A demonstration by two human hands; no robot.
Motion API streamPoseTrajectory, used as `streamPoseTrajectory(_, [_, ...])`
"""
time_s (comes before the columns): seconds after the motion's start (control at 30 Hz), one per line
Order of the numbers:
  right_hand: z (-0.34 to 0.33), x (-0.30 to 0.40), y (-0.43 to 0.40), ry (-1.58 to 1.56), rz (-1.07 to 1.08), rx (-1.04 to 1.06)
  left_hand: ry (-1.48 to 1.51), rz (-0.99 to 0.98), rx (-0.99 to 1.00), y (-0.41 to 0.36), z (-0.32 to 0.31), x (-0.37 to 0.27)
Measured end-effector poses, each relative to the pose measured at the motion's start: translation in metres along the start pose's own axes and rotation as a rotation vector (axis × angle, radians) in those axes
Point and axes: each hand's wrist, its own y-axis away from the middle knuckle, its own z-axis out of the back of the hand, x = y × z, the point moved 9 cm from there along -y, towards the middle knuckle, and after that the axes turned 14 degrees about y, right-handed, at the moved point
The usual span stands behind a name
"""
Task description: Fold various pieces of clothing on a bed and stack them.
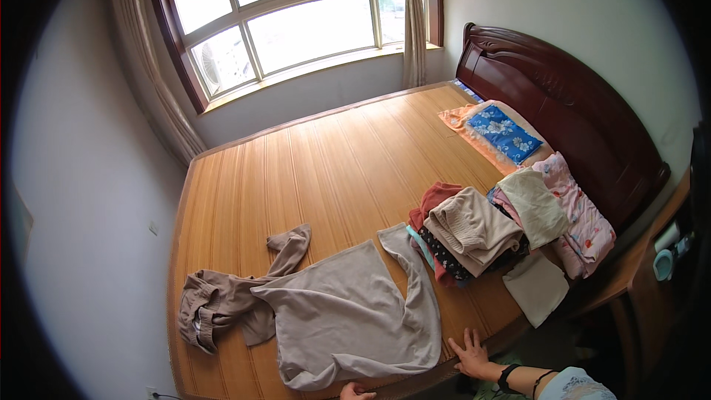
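Observation:
A light grey-beige long-sleeved top lies spread on the bamboo mat of the bed, creased, one sleeve stretched up its right side. My left hand is at the picture's bottom edge, close below the top's lower hem; only part of it shows, and its grip cannot be made out. On the mat's near edge, right of the top, my right hand rests with fingers spread, holding nothing. Brown trousers with an elastic waist lie crumpled at the left, touching the top. Folded beige clothing tops a pile at the right.
A folded pale green garment and a flat pale cloth lie beside the pile. Near the dark wooden headboard are a pink patterned pillow and an orange one with a blue floral pad. A wooden desk stands right.

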Motion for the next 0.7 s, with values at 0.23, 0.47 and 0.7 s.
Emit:
streamPoseTrajectory(0.23, [-0.043, -0.021, 0.027, -0.174, 0.029, 0.325, -0.062, 0.037, 0.118, 0.029, -0.015, -0.032])
streamPoseTrajectory(0.47, [0.012, -0.003, 0.140, -0.338, 0.060, 0.153, 0.054, 0.220, 0.370, 0.120, -0.068, -0.041])
streamPoseTrajectory(0.7, [0.046, -0.004, 0.196, -0.438, 0.065, 0.216, 0.449, 0.296, 0.607, 0.196, -0.114, -0.095])
